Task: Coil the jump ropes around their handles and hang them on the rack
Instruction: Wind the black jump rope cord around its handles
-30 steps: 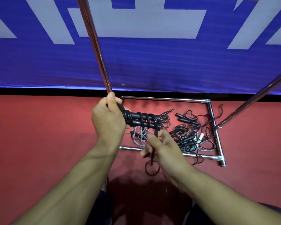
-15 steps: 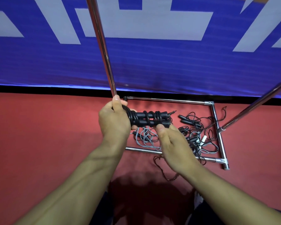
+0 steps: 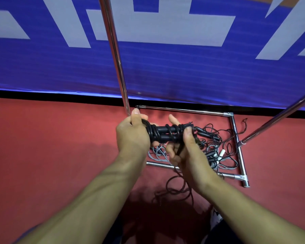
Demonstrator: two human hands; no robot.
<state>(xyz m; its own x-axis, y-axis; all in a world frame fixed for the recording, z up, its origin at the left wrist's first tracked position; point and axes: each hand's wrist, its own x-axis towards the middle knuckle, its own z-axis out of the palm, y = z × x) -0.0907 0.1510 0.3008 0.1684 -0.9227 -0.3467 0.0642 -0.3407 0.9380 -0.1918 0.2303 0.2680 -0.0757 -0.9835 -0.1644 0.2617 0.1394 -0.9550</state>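
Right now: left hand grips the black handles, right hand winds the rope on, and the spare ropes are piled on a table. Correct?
Not quite. The left hand and right hand are as you say, on the handles, but the head view shows the spare ropes piled on the red floor inside the rack base.

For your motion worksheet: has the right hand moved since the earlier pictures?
Yes. The right hand rose from below the rack base's near bar onto the handles.
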